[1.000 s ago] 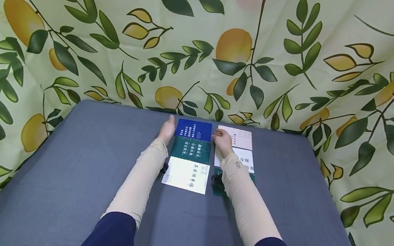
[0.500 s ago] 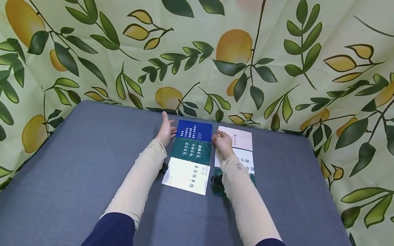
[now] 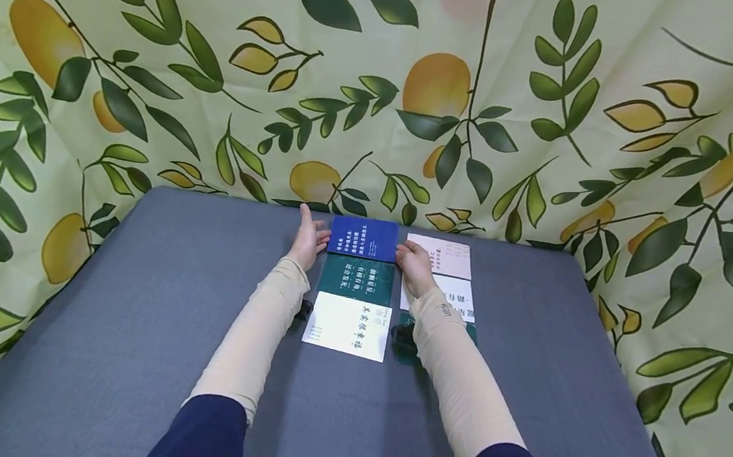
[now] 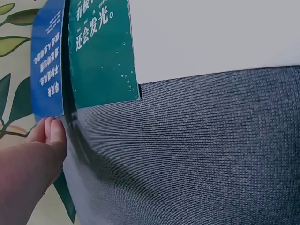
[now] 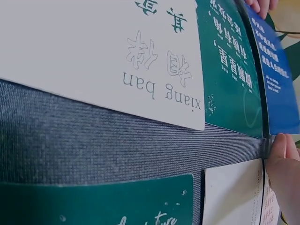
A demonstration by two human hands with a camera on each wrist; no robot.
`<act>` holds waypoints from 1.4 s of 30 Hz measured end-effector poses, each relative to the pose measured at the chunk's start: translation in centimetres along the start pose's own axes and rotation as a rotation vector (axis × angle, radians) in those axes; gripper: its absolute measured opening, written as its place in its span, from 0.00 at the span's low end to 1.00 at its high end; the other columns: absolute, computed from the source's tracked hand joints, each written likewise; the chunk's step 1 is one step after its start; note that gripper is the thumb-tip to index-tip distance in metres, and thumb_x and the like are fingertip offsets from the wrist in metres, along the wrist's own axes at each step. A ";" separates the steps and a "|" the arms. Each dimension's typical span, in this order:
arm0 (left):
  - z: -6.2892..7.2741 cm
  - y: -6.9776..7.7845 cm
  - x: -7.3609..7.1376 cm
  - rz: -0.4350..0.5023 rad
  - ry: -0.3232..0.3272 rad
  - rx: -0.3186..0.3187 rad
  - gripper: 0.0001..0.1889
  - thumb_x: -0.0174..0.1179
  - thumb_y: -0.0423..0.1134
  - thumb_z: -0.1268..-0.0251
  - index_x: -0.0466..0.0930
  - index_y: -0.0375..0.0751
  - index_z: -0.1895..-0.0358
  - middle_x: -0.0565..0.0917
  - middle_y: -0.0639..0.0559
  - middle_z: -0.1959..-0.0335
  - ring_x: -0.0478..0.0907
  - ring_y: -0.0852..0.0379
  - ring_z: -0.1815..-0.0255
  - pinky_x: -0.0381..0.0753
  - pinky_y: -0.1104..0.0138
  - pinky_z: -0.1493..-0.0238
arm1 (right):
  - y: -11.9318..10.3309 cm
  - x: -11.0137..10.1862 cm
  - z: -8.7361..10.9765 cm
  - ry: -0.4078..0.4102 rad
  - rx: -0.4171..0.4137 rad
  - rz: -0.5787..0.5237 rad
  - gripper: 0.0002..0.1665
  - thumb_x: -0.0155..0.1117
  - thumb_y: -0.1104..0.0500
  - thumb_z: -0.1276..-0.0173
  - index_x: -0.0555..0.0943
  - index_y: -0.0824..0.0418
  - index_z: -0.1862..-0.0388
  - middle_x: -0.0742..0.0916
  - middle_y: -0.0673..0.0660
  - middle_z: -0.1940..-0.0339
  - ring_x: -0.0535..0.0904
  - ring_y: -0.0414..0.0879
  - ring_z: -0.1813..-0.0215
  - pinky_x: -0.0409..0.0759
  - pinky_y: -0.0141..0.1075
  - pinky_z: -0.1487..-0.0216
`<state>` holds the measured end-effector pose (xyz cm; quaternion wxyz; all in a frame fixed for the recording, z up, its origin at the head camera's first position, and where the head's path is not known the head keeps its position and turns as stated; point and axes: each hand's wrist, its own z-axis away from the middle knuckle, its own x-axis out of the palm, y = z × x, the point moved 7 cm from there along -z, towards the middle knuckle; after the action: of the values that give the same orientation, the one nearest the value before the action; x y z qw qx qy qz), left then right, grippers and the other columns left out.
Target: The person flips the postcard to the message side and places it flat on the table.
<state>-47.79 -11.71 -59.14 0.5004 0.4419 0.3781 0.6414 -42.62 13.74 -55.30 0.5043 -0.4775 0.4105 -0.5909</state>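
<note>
A blue card [image 3: 363, 238] with white Chinese lettering is raised slightly at the back of the left column. My left hand [image 3: 309, 239] holds its left edge by the fingertips [image 4: 57, 132], with one digit stretched out away from it. At the opposite edge, my right hand [image 3: 415, 267] pinches the corner between thumb and finger [image 5: 280, 145]. A dark gap parts the blue card from the green card [image 4: 101, 70] in front of it. Nearest me in that column lies a white card [image 3: 347, 325].
The right column has a pale pink card [image 3: 455, 255], another white card [image 3: 457, 293] and a dark green card [image 5: 103, 201], partly under my right forearm. All lie on a grey cloth-covered table [image 3: 118, 319]. A leaf-and-fruit patterned curtain [image 3: 379, 29] hangs behind.
The blue card has risen off the table between my hands. Earlier my left hand shifted slightly left and its fingers came into view at the card's edge. The other cards stay put.
</note>
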 end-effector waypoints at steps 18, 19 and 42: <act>13.6 8.9 4.6 -0.210 0.002 0.141 0.29 0.49 0.55 0.32 0.68 0.38 0.36 0.72 0.42 0.35 0.69 0.47 0.34 0.63 0.56 0.31 | -9.0 1.9 9.0 0.035 -0.031 0.131 0.29 0.51 0.52 0.28 0.66 0.65 0.33 0.70 0.62 0.31 0.64 0.53 0.30 0.61 0.44 0.28; 13.7 9.0 4.6 -0.196 0.014 0.155 0.28 0.51 0.54 0.32 0.69 0.39 0.36 0.72 0.42 0.35 0.70 0.46 0.35 0.63 0.56 0.31 | -8.9 1.9 8.9 0.037 -0.039 0.123 0.29 0.51 0.51 0.28 0.67 0.66 0.34 0.71 0.62 0.32 0.65 0.53 0.30 0.62 0.45 0.29; 14.1 8.9 5.6 -0.143 0.115 0.243 0.22 0.63 0.39 0.40 0.74 0.35 0.43 0.79 0.40 0.43 0.77 0.48 0.41 0.70 0.60 0.36 | -5.8 0.8 6.5 0.109 -0.013 0.021 0.32 0.58 0.53 0.32 0.65 0.55 0.30 0.78 0.58 0.37 0.78 0.46 0.45 0.76 0.35 0.44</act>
<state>-37.84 -7.50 -45.32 0.4650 0.4337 0.5115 0.5780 -37.48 13.82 -48.21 0.4845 -0.4437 0.4462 -0.6078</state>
